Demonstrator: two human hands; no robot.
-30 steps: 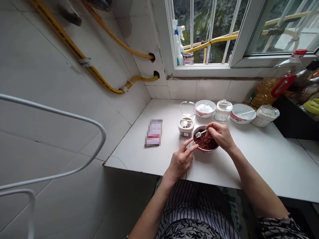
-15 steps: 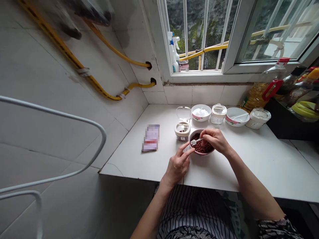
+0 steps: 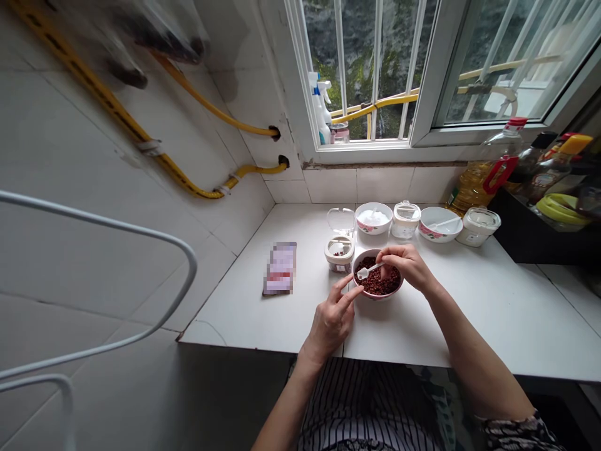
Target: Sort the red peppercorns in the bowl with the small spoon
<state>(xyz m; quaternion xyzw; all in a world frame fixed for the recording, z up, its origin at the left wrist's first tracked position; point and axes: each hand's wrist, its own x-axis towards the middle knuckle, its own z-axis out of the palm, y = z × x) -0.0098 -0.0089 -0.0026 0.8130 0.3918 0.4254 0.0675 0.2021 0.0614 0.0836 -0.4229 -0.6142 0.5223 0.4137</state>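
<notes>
My right hand pinches the handle of a small white plastic spoon. The spoon's scoop is over a bowl of dark red, peppercorn-like grains. Two outstretched fingers of my left hand touch the bowl's left rim; the other fingers are curled and partly hidden. Just behind the left fingertips stands a small jar with its clear lid raised and some red grains inside.
Behind are a flowered bowl of white powder, a lidded jar, a bowl with a white spoon and another jar. An oil bottle and black bottle box stand right. A blurred packet lies left.
The camera view has shifted slightly. The spoon's scoop sits a little farther from the left fingertips, over the grains; both hands otherwise keep their places at the bowl.
</notes>
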